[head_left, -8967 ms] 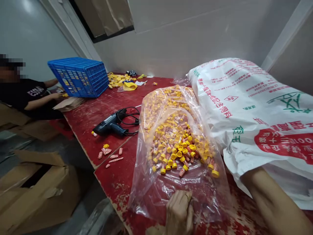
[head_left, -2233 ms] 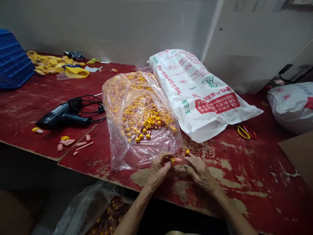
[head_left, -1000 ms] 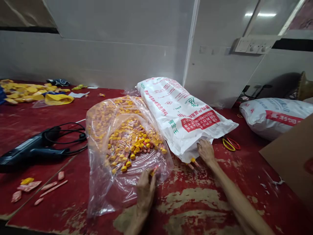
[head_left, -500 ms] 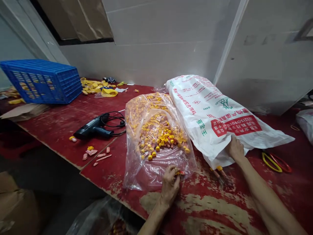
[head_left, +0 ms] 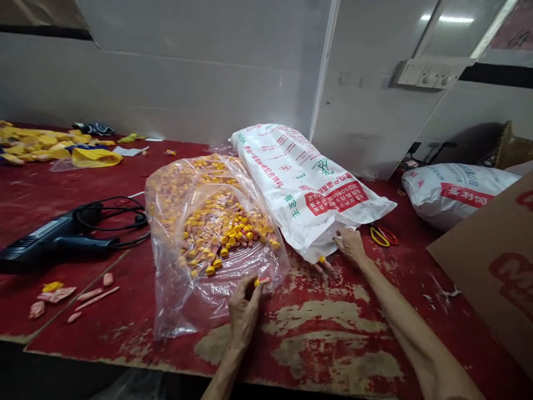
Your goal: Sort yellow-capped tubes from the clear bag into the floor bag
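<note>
Between the thumb and fingers of my left hand is a small yellow-capped red piece, over the near edge of a clear plastic bag. Many similar yellow-capped pieces lie in that bag. My right hand is at the mouth of a white printed woven sack, its fingertips apart and partly against the sack's flap. Some yellow-capped pieces stick out at the sack's mouth. The sack's inside is hidden.
Yellow-and-red-handled scissors lie right of the sack. A dark heat gun with a cord and loose pink pieces are at left. Yellow items are piled farther back. A cardboard box and another white sack stand at right.
The view has turned right, bringing the cardboard box and second sack in and the blue crate out. My right hand has drawn back from the sack's mouth, whose flap has dropped.
</note>
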A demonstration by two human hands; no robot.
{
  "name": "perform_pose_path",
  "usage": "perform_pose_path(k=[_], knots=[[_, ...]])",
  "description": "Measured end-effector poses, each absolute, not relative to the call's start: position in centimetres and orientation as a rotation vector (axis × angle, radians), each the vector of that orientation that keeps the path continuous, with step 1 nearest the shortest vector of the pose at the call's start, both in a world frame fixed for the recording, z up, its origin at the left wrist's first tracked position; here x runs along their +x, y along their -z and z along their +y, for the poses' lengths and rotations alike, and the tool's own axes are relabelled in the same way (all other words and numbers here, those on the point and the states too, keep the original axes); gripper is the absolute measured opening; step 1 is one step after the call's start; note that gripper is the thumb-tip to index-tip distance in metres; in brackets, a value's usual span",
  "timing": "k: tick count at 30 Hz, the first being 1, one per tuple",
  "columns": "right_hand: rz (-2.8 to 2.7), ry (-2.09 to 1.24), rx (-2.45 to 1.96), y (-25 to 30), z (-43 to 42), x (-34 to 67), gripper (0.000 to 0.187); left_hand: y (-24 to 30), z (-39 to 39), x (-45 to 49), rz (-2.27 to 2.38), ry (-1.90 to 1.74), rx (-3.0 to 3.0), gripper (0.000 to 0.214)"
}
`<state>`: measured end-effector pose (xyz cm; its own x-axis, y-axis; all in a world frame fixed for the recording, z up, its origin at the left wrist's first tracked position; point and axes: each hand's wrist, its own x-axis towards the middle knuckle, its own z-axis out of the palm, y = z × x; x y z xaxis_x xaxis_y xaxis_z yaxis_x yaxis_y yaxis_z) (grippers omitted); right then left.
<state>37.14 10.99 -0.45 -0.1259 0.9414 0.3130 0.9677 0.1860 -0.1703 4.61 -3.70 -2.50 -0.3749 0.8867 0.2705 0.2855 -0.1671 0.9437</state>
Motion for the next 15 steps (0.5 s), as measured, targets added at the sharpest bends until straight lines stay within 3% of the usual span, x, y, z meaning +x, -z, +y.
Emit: perform_pose_path(k=[3, 6, 10, 15], knots=[[-2.033, -0.041, -1.655, 0.1, 6.5, 35.8, 0.040, 2.6, -5.1, 5.9, 1.441, -1.607, 1.057, 0.040], [-1.665, -0.569, -1.336, 0.2, 0.8, 33.2, 0.051, 2.0, -6.6, 8.1, 1.314, -1.555, 0.906, 0.038], [-1.225, -1.046, -1.071, 0.4, -5.2, 29.3, 0.038, 1.3, -8.1, 10.8, 1.204, -1.483, 0.871, 0.030], [-1.135, -1.280, -1.106, 0.3, -7.6, 26.6, 0.036, 1.5, -9.2, 11.9, 1.296, -1.510, 0.865, 0.031]])
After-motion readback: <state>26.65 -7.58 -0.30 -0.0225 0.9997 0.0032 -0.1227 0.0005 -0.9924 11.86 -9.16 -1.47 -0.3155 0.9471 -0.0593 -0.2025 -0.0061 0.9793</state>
